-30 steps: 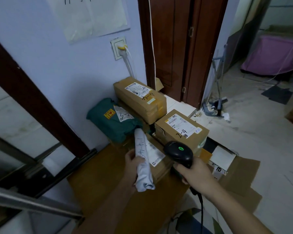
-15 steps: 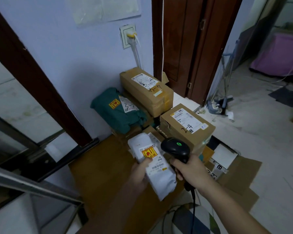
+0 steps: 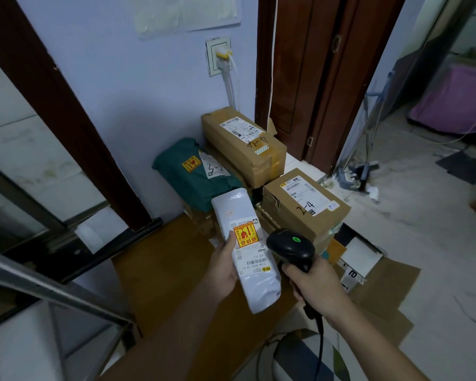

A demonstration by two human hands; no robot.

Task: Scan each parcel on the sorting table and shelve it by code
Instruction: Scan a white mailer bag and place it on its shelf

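Note:
My left hand grips a long white plastic parcel by its left edge, label side up, with a yellow and red sticker and a barcode showing. My right hand grips a black barcode scanner whose green light is on; its head sits just right of the parcel's label. Behind them on the brown table lie a green bag parcel marked 3-2, a long cardboard box and a smaller box marked 2-4.
A metal shelf frame stands at the lower left. A brown door and a wall socket with a plugged cable are behind the parcels. Flattened cardboard lies on the floor to the right, and the scanner's cable hangs down.
My left hand turned the white parcel from its edge to label side up and brought it beside the scanner. The view moved closer to the parcels.

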